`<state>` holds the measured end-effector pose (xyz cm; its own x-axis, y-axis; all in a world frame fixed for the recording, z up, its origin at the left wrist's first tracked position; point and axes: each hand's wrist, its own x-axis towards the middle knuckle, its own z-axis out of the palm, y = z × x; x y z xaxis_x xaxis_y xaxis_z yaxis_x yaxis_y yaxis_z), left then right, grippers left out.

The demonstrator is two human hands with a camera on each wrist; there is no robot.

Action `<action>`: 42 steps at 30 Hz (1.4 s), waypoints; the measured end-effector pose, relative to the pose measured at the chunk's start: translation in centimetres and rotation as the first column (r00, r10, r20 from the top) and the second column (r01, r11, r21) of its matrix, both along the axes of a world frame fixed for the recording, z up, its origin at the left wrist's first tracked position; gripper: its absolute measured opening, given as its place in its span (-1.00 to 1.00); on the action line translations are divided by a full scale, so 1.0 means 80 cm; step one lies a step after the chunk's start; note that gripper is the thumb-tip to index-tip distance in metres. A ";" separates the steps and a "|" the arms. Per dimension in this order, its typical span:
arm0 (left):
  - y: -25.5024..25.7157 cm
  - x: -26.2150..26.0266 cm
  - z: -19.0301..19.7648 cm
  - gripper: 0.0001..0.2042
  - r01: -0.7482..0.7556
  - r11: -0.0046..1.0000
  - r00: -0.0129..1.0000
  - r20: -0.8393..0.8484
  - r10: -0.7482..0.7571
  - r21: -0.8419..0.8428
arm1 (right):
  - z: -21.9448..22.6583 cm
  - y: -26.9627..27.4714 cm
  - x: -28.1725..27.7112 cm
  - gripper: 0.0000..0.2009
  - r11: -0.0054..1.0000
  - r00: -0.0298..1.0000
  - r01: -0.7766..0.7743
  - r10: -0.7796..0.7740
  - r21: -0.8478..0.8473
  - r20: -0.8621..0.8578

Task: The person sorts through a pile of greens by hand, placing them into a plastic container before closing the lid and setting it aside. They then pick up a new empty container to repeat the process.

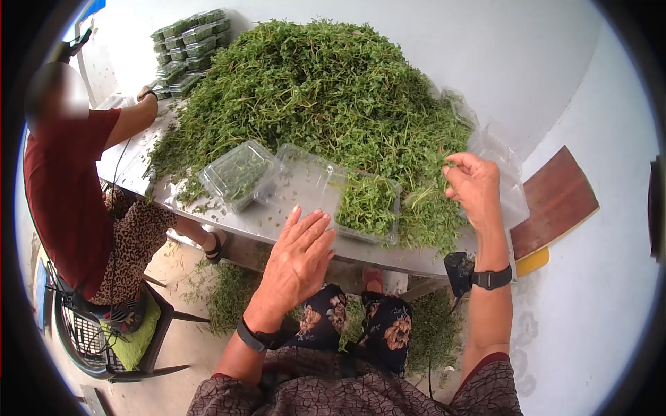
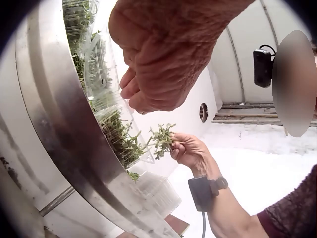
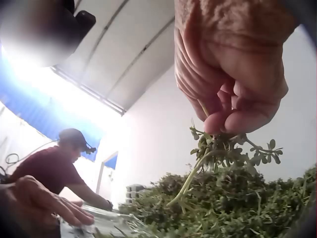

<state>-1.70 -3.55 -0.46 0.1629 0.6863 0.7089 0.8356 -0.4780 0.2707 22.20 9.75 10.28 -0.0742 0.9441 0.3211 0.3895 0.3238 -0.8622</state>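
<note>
My right hand [image 1: 475,191] pinches a small leafy green sprig [image 3: 218,151] between thumb and fingertips. It is raised over the right side of the greens pile [image 1: 312,90], and a pale stem hangs down from the sprig in the right wrist view. My left hand [image 1: 295,267] has its fingers extended, palm down, above the table's front edge and holds nothing. Just beyond it, an open clear plastic clamshell box [image 1: 398,211] has greens filling its right half. Its lid [image 1: 302,173] lies flat to the left.
A closed clamshell box [image 1: 239,173] with greens sits left of the open one. Stacked filled boxes [image 1: 187,52] stand at the back left, and empty clear boxes [image 1: 510,184] at the right. A person in a dark red shirt [image 1: 69,194] works at the table's left end.
</note>
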 end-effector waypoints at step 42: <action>0.049 0.022 0.016 -0.81 0.071 0.995 0.997 -0.004 -0.071 -0.070 | -0.103 -0.048 -0.035 -0.83 0.793 0.842 -0.442 0.204 0.419 0.500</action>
